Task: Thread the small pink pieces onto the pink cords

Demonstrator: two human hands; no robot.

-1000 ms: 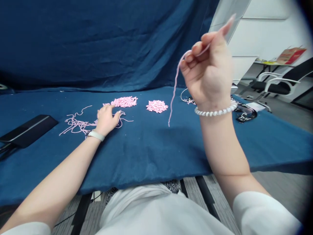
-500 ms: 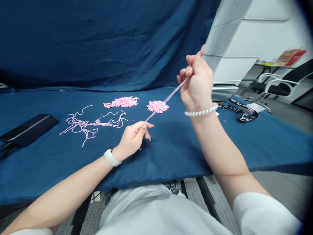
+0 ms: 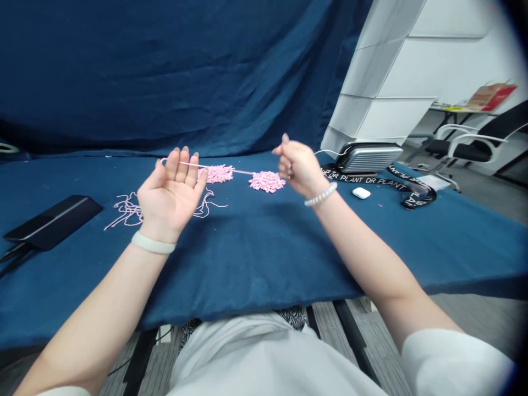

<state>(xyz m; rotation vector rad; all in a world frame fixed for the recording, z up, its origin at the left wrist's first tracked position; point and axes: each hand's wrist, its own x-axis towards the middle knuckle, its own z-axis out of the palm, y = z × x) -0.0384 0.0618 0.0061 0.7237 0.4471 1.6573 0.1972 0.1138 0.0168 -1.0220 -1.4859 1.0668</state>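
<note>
Stretching a pink cord (image 3: 241,172) from the pinching fingers (image 3: 282,149) of the right hand (image 3: 301,168) to the open, upturned left hand (image 3: 170,195).

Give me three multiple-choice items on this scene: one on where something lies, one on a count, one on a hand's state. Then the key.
1. Where is the white earbud case?
A) On the blue cloth, by the printed lanyard
B) On the black flat case
C) In the right hand

2. How many heaps of pink pieces lie on the cloth?
A) One
B) Two
C) Four

3. How is the left hand?
A) Clenched in a fist
B) Flat, palm down
C) Open, palm up

1: A, it sits just in front of the lanyard.
2: B, two heaps lie side by side.
3: C, the palm and spread fingers face the camera.
</note>
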